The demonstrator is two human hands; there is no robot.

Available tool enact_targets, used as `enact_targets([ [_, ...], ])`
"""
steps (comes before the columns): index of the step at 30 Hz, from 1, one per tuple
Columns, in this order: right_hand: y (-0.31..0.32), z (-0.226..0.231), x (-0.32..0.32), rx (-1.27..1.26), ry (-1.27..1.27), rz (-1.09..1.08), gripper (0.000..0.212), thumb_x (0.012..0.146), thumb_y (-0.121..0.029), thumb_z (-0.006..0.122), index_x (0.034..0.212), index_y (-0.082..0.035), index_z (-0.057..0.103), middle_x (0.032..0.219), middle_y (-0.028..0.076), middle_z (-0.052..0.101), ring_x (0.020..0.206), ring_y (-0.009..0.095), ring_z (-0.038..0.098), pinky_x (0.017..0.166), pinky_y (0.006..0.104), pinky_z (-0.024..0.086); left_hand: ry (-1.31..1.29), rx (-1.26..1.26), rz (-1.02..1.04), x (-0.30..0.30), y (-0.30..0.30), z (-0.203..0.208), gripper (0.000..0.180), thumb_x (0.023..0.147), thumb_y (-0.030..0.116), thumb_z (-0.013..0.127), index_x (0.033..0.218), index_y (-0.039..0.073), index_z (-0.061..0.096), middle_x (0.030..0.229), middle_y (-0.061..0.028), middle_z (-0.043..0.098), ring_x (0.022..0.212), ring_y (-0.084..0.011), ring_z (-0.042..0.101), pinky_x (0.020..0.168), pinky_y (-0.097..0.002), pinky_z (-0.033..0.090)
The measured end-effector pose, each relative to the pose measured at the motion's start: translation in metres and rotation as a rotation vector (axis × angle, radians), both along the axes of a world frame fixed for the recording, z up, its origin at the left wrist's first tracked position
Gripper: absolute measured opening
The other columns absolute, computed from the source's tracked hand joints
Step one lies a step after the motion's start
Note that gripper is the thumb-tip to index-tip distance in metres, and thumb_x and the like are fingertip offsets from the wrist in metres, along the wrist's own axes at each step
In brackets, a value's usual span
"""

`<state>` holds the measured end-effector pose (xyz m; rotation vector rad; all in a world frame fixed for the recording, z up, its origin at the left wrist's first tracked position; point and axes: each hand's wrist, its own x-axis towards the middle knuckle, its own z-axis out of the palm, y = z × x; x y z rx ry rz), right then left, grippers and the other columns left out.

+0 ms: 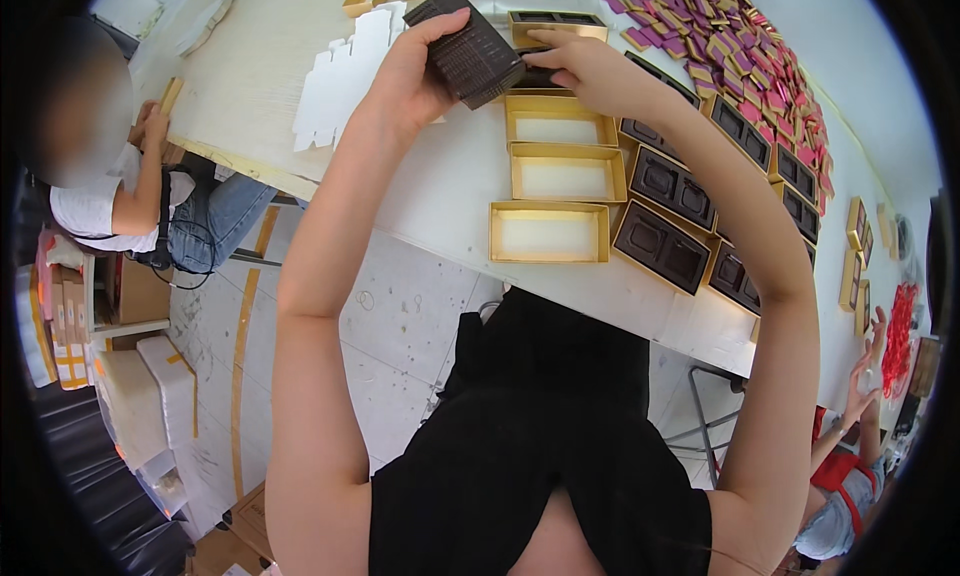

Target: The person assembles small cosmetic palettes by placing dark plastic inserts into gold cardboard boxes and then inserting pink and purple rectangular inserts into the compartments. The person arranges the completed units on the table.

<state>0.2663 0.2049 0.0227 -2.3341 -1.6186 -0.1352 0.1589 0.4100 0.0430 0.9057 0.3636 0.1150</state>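
My left hand (415,71) grips a stack of dark brown plastic insert trays (470,51), held above the white table (250,86). My right hand (580,66) reaches over a gold box (553,24) that has a dark insert in it, fingertips touching it beside the stack. Below my hands lie three empty gold boxes (550,232) in a column. To their right stand several gold boxes with dark brown inserts (662,244).
A heap of small purple and gold packets (735,46) covers the table's far right. White die-cut cardboard (345,71) lies at left. A seated person (120,196) works at the left table edge; another person's hand (868,376) shows at lower right. Cartons are stacked on the floor (150,396).
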Motion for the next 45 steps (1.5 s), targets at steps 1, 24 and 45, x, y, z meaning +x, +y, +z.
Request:
enact_targets([
  [1,-0.005,0.003,0.000,-0.036,-0.025,0.030,0.048,0.080,0.008,0.064,0.126,-0.005,0.064,0.135,0.015,0.058,0.131,0.035,0.049,0.108,0.0385,0.044,-0.002,-0.011,-0.031,0.001,0.003,-0.001,0.034,0.090,0.024,0.070,0.115,0.006,0.056,0.110,-0.0105,0.064,0.102,-0.0278,0.065,0.088,-0.0546,0.055],
  [24,-0.029,-0.006,0.008,-0.089,-0.295,0.037,0.049,0.080,0.006,0.059,0.127,-0.007,0.064,0.118,0.010,0.067,0.110,0.029,0.061,0.098,0.0358,0.050,0.036,0.007,-0.055,0.004,-0.013,0.006,0.028,0.088,0.021,0.072,0.109,0.006,0.059,0.103,-0.0061,0.067,0.097,-0.0211,0.067,0.089,-0.0423,0.055],
  [45,-0.014,0.063,-0.017,0.537,0.963,-0.130,0.052,0.090,-0.020,0.072,0.135,-0.001,0.057,0.111,0.009,0.069,0.095,0.015,0.067,0.083,0.0286,0.054,-0.199,0.292,0.093,-0.013,-0.007,0.015,0.060,0.077,0.025,0.085,0.120,-0.006,0.058,0.111,-0.0122,0.068,0.097,-0.0205,0.068,0.087,-0.0338,0.055],
])
